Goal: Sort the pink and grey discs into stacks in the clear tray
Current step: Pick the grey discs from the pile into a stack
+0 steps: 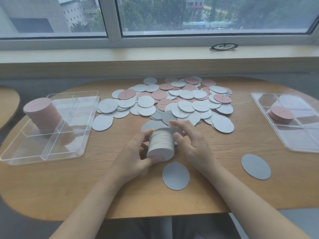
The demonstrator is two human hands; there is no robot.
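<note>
Wooden table (69, 187) under a window, left hand (133, 157) clamped on grey stack (161, 144), right hand (191, 144) seemingly loose

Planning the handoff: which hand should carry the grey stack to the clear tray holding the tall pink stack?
Left. The left hand already grips the stack of grey discs, and the clear divided tray lies on its side. The right hand only steadies it.

Bare table (215, 187) nearside; disc pile (172, 100) blocks the far middle.
</note>
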